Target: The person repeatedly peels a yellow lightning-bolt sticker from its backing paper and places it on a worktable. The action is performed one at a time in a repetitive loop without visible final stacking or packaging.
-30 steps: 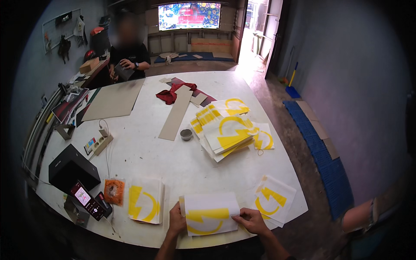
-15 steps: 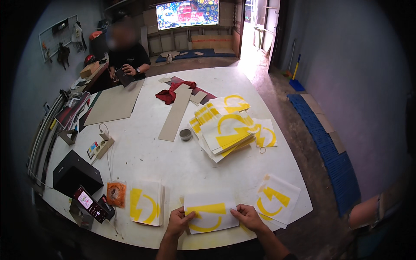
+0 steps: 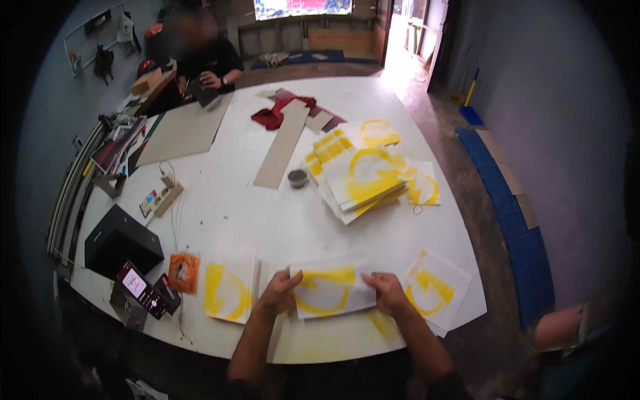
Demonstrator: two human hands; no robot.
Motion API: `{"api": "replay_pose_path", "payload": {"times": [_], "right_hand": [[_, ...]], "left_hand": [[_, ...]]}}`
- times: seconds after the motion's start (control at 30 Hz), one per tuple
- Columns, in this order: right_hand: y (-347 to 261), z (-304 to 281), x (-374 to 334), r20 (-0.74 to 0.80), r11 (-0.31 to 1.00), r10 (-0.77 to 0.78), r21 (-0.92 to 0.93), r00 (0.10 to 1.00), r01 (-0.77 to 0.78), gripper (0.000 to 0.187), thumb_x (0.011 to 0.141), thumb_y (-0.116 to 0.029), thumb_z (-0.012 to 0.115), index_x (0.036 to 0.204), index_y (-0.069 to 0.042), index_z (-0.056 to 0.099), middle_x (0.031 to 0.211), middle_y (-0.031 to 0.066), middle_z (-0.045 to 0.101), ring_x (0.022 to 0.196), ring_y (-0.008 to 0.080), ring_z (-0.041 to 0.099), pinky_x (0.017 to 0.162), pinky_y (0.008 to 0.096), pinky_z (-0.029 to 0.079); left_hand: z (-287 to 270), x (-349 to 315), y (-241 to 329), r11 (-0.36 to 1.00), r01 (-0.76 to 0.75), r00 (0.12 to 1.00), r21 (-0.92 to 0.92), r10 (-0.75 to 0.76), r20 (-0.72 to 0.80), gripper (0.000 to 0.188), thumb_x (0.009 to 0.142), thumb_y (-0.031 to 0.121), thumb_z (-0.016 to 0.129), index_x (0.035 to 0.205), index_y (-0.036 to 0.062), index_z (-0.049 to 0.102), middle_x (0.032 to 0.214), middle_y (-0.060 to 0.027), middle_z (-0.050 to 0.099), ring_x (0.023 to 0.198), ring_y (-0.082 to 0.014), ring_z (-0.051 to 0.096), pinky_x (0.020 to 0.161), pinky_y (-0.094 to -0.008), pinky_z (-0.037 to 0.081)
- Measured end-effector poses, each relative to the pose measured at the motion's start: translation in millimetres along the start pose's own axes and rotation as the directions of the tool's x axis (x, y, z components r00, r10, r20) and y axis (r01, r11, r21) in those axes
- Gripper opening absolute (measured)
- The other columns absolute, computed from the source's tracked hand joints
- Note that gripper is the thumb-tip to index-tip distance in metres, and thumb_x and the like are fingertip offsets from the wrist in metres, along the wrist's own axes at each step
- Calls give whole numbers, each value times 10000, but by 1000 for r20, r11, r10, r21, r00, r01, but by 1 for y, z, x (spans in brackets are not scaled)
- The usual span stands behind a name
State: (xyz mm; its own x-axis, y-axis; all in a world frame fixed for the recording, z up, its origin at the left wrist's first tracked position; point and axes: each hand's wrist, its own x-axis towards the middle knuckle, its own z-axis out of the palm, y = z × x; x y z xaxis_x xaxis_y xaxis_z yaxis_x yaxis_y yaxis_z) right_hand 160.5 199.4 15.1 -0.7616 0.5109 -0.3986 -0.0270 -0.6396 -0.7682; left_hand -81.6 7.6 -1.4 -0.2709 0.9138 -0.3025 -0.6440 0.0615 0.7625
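Note:
Near the front edge of the table, both my hands hold a white sheet with yellow print (image 3: 333, 291) stretched between them. My left hand (image 3: 283, 292) grips its left edge, thumb on top. My right hand (image 3: 387, 292) pinches the right edge the same way. Left of it lies a thick stack of similar printed sheets (image 3: 230, 291), and to the right a few loose printed sheets (image 3: 437, 287). A larger, uneven pile of printed sheets (image 3: 367, 177) stands farther off. Yellow marks show on the table below my hands.
A small grey tin (image 3: 298, 178) sits beside the big pile, near a long board strip (image 3: 283, 147) and a red cloth (image 3: 270, 119). At left are a black box (image 3: 123, 240), phone (image 3: 141, 288), orange packet (image 3: 184, 273) and power strip (image 3: 163, 200). A person (image 3: 210, 63) works at the far left.
My view has tilted down, so the table sits higher in the picture. Both hands have raised the printed sheet slightly and moved it away from the near edge, keeping their grip.

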Motion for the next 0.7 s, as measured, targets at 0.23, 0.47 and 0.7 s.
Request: {"api": "replay_pose_path", "payload": {"times": [0.23,0.47,0.7], "right_hand": [[-8,-17,-1,383,891,-292,-225,877,395,317,989,-94,770,1273,27,698,1180,62,742,996,94,659,906,273,513],[6,-35,13,153,817,-250,-496,956,293,161,991,-119,787,1052,18,730,856,-22,698,753,30,574,676,236,458],[5,-8,24,-53,762,-342,-599,938,245,231,999,-166,792,892,2,675,703,-63,595,628,-9,451,543,215,345]], "left_hand": [[23,-3,14,999,20,998,-40,-22,-56,605,1064,227,660,1575,-11,440,1512,-126,588,1455,-236,495,1216,-416,388],[24,0,3,860,-208,978,465,190,85,742,935,53,807,1572,-20,434,1466,-105,624,1367,-187,566,1160,-364,447],[26,18,-30,806,-261,875,531,430,-222,617,947,79,809,1457,-24,476,1177,-93,754,855,-62,641,730,-231,517]]}}
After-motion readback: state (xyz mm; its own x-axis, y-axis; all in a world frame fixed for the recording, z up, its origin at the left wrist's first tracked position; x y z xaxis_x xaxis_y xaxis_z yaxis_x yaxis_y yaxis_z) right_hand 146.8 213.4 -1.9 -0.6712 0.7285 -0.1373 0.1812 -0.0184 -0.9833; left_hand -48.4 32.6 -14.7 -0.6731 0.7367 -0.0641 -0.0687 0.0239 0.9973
